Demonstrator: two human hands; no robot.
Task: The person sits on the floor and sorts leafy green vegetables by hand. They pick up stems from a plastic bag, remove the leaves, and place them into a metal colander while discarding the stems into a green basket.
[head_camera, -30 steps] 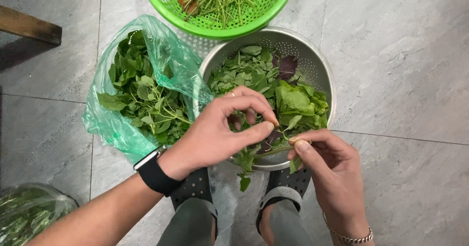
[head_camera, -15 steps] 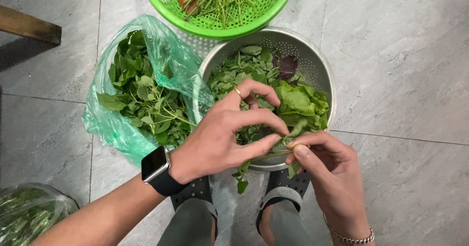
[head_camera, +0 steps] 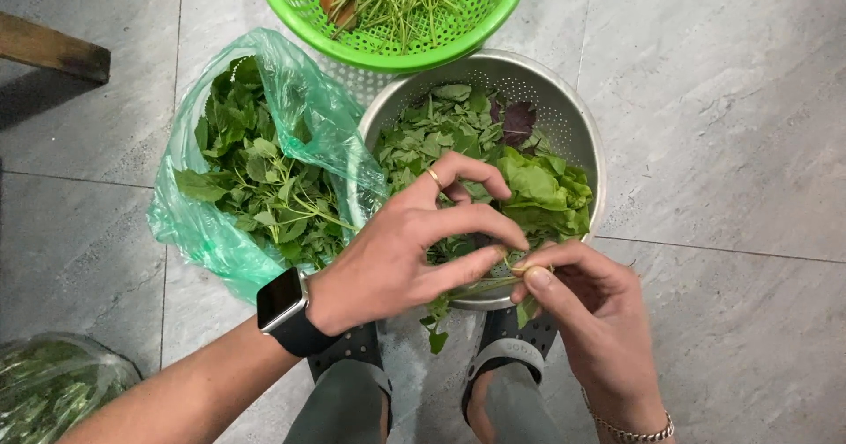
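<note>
My left hand [head_camera: 414, 241], with a ring and a black wrist watch, and my right hand [head_camera: 586, 321], with a thin bracelet, meet over the near rim of a perforated metal colander [head_camera: 577, 122]. Both pinch one thin green herb stem [head_camera: 480, 287] between fingertips; small leaves hang below it. The colander holds picked green leaves and a few purple ones [head_camera: 517, 120].
A green plastic bag [head_camera: 304, 109] of leafy herb sprigs lies open to the left of the colander. A green plastic basket [head_camera: 392, 3] with bare stems stands beyond it. Another clear bag of greens [head_camera: 53, 387] is at lower left. A wooden leg [head_camera: 53, 49] crosses the upper left. My sandalled feet [head_camera: 507, 365] are below on grey floor tiles.
My left hand has slid down and right from above the leaves to the colander's near rim. Its fingertips now meet my right hand on the stem.
</note>
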